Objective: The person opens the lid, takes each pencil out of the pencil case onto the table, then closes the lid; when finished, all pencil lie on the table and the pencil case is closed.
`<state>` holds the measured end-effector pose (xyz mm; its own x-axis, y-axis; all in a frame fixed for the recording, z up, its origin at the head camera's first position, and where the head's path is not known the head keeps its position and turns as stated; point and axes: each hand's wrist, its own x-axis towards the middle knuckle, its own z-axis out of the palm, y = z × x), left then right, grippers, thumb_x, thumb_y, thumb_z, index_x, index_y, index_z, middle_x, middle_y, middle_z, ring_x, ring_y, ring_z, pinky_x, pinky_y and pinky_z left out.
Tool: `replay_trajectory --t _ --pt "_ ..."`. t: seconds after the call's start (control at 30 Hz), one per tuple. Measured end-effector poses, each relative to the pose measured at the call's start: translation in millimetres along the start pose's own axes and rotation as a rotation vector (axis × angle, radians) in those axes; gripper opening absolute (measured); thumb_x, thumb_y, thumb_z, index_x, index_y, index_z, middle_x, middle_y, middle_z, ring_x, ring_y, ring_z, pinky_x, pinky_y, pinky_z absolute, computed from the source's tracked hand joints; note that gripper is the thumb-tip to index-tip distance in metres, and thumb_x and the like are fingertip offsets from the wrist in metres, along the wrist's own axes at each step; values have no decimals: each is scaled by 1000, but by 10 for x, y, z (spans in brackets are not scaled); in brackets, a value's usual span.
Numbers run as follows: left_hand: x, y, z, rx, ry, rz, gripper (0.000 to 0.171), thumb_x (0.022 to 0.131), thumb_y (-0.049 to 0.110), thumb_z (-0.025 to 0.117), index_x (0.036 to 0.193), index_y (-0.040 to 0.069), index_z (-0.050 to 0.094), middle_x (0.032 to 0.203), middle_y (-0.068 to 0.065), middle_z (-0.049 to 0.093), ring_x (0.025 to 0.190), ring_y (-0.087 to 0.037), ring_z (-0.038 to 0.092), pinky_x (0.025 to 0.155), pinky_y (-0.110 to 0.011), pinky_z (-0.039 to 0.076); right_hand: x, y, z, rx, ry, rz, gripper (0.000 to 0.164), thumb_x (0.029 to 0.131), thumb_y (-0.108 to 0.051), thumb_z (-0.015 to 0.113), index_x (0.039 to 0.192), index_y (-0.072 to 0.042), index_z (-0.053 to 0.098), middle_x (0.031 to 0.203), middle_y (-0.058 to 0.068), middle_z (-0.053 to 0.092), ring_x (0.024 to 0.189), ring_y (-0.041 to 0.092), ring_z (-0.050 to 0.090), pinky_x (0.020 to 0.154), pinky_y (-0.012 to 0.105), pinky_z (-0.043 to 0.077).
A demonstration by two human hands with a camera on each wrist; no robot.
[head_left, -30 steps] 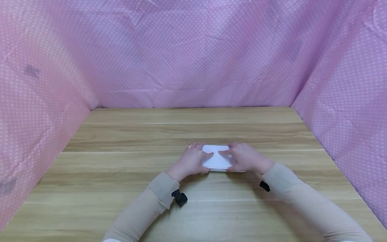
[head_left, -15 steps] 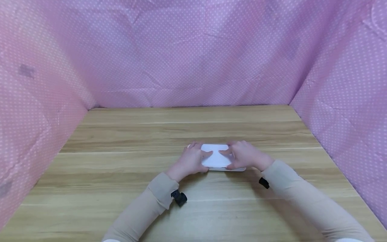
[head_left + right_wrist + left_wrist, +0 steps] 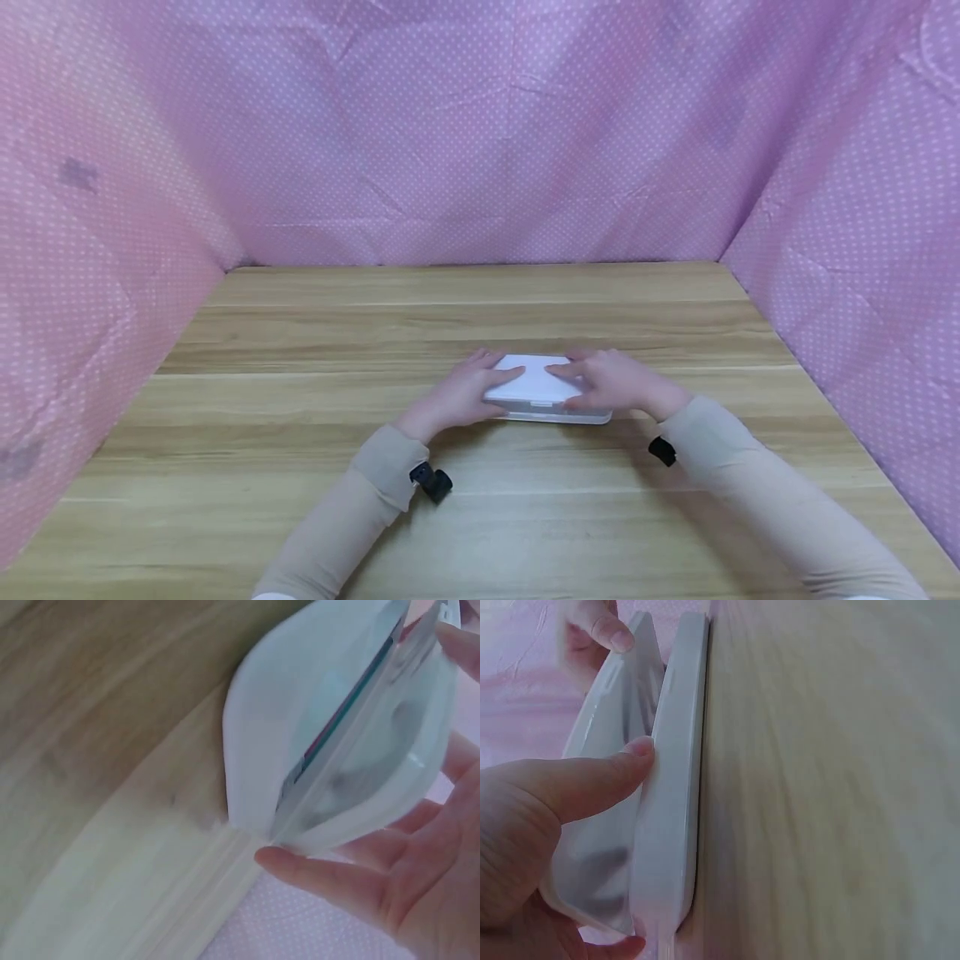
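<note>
Head view: A white box [image 3: 543,390] sat on the wooden table [image 3: 375,533], right of the table's middle line and well in from all edges. Its lid [image 3: 531,379] stood raised at the near side, with a gap above the base [image 3: 555,415]. Left hand [image 3: 455,397] gripped the left end of the box; right hand [image 3: 618,383] gripped the right end. The hands were apart, one fingertip of each on the lid's top, the lid showing between them. Both arms wore beige sleeves [image 3: 390,467], with a black device [image 3: 432,483] at the left cuff and a second black device [image 3: 662,451] at the right. Pink dotted cloth [image 3: 480,133] hung behind the table and along its sides.

Left wrist view: Left thumb [image 3: 607,776] lay across the lid, its tip at the seam with the base. The base rested on the table. Fingers of the right hand held the lid's other end.

Right wrist view: Lid and base met near the lower corner and spread apart toward the top. A thin strip, dark green and red [image 3: 343,716], showed in the gap; its nature could not be told. Right fingers curled behind the lid, one tip at the corner.
</note>
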<state>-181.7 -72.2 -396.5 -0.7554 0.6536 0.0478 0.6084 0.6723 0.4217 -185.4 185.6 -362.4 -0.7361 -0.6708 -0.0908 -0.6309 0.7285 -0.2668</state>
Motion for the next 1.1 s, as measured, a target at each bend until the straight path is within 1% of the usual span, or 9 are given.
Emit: replay_trajectory --t 0.1,0.2,0.37,0.5,0.6,0.7,0.8,0.93,1.1 --pt "-30 -48 -5 -47 26 25 67 79 22 77 139 15 49 147 -23 37 136 -45 30 111 -56 24 -9 35 -16 60 -23 17 53 87 -36 64 134 -12 54 136 28 48 119 43 52 97 58 41" --pt "-38 -78 -2 -74 49 35 68 78 20 78 139 13 49 146 -22 39 136 -41 32 111 -53 26 -17 73 -25 106 -10 8 52 89 -36 62 134 -11 54 137 26 48 123 43 49 99 58 39" --pt "-59 -94 -18 -97 97 41 67 75 14 80 136 9 51 142 -23 43 132 -38 39 109 -48 33 -14 124 -24 140 56 -59 47 89 -33 63 129 -8 59 130 20 55 117 37 54 95 54 44" --pt "-80 -112 -29 -84 133 45 68 74 11 80 136 8 51 139 -22 46 129 -37 43 107 -47 36 -5 152 -25 158 137 -153 38 87 -25 67 121 -6 64 119 13 61 108 28 59 90 47 48" --pt "-85 -135 -28 -65 172 47 76 71 13 83 138 9 48 138 -18 48 127 -35 45 107 -46 36 4 164 -32 174 189 -213 33 86 -19 69 116 -5 66 114 10 64 104 24 61 88 42 50" --pt "-94 -139 -38 -31 211 31 88 67 17 86 143 12 42 139 -15 48 127 -33 45 108 -47 34 10 173 -45 197 219 -236 30 86 -17 70 113 -6 67 112 7 65 102 21 62 87 40 50" --pt "-103 -113 -58 11 215 -16 101 64 21 87 149 19 31 144 -17 43 132 -34 40 110 -52 29 14 178 -56 214 233 -248 27 86 -15 69 111 -7 68 110 5 66 101 19 62 87 39 51" --pt "-110 -50 -86 75 199 -85 116 63 27 88 153 29 15 153 -21 23 140 -38 24 110 -59 23 24 169 -83 237 226 -221 25 89 -15 66 113 -8 67 109 4 66 97 17 63 83 38 52" --pt "-113 4 -95 154 206 -130 125 61 34 88 153 24 5 154 -27 3 142 -44 11 111 -60 20 52 151 -138 266 233 -119 25 92 -12 61 116 -7 66 110 5 67 92 16 62 76 34 53"
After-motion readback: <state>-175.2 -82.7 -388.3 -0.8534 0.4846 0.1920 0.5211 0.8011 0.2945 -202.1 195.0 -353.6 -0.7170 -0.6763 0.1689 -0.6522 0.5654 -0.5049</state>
